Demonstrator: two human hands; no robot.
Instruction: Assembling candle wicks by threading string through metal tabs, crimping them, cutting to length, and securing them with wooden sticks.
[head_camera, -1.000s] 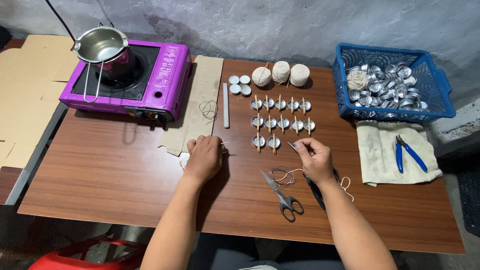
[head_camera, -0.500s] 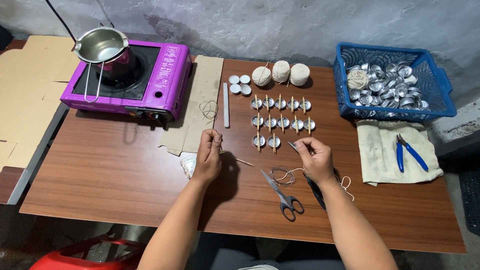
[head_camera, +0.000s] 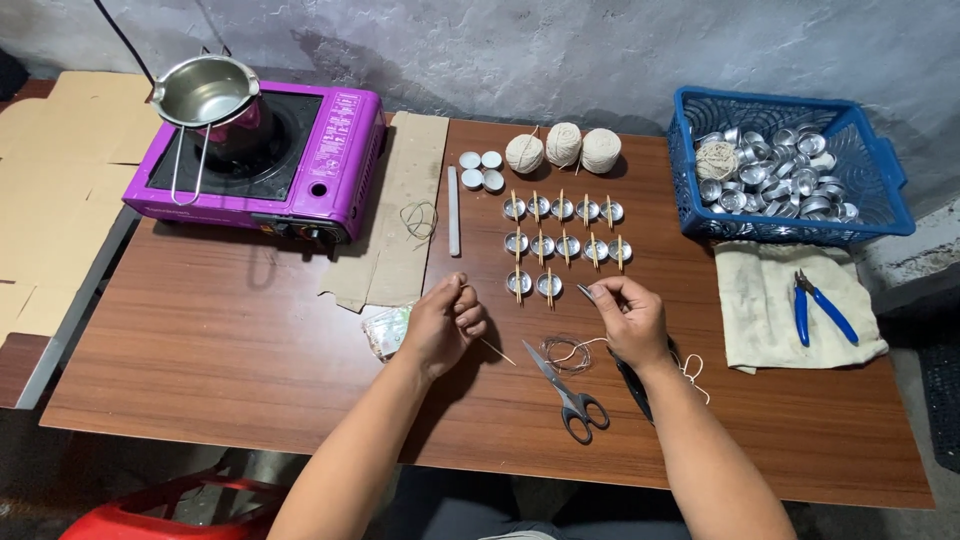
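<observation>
My left hand (head_camera: 448, 322) pinches a thin wooden stick (head_camera: 500, 354) that slants down to the right over the brown table (head_camera: 220, 350). My right hand (head_camera: 628, 318) pinches a small metal-tipped wick (head_camera: 585, 292), and pale string (head_camera: 566, 350) trails from it onto the table. Just beyond both hands stand three rows of small metal cups (head_camera: 562, 243), each with a stick laid across it. The nearest row holds two cups. Scissors (head_camera: 568, 392) lie between my forearms.
A crumpled plastic bag (head_camera: 382, 330) lies left of my left hand. Behind are three string balls (head_camera: 563, 148), a white rod (head_camera: 453, 196), cardboard (head_camera: 405, 215) and a purple stove (head_camera: 262, 165) with a steel pot (head_camera: 205, 92). A blue basket (head_camera: 880, 165) of cups and blue pliers (head_camera: 822, 308) on a cloth sit right.
My left hand has lifted off the table by the plastic bag and moved right with a thin stick in its fingers. My right hand has barely moved.
</observation>
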